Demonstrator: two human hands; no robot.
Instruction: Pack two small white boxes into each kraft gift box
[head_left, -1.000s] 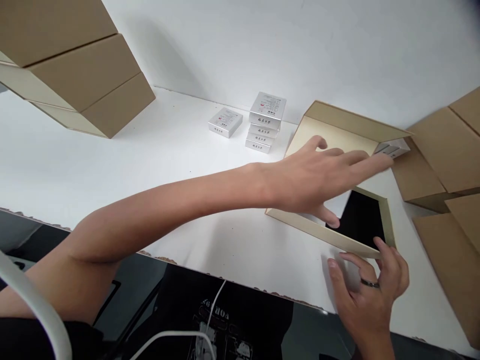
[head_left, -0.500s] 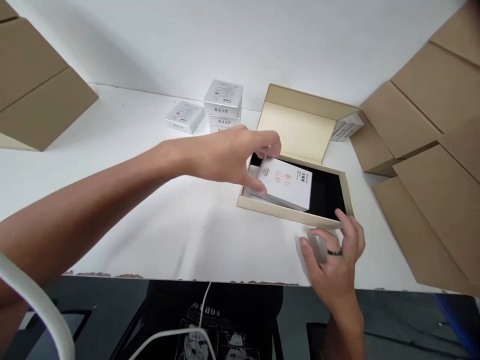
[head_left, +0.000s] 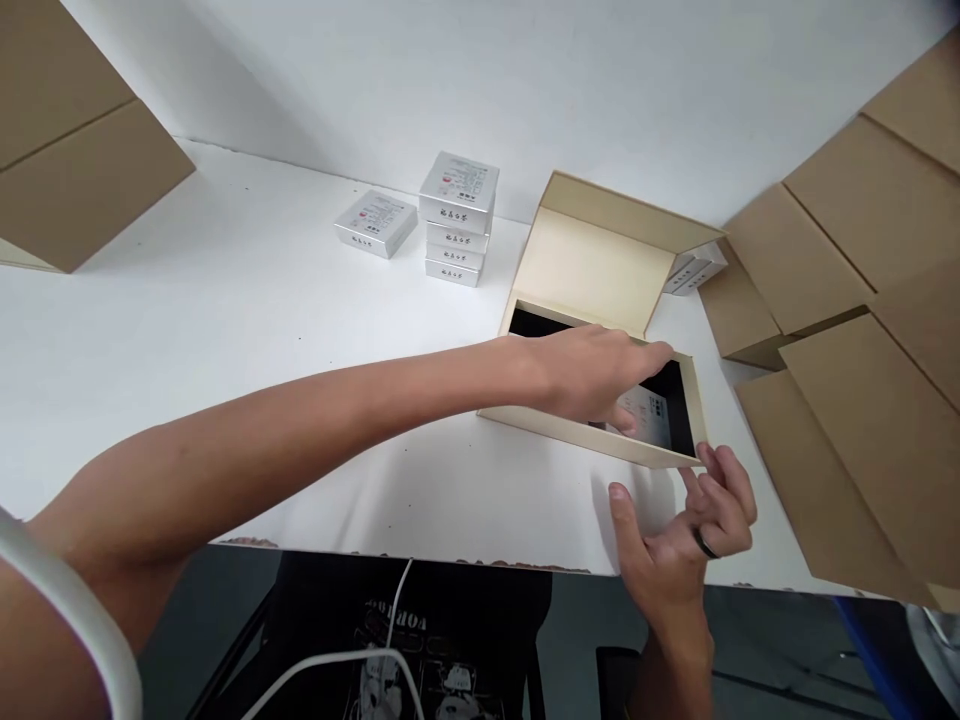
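The open cream gift box lies on the table with its lid raised at the back and a black lining inside. Reaching into it from the left is my left hand, its thumb and fingers at opposite edges of a small white box low in the right half. My arm and hand cover most of the box's left half. Near the front right corner, my right hand has its thumb stretched out and its fingers loosely bent, fingertips against the corner. A dark ring is on one finger.
Behind stands a stack of silver-white boxes, with one more silver box to its left. Several white boxes sit behind the lid. Cardboard cartons crowd the right, and another carton is at the left.
My left hand has moved right with the small white box, from the gift box's left half down into its right half. My right hand has shifted slightly right, fingers more bent at the corner.
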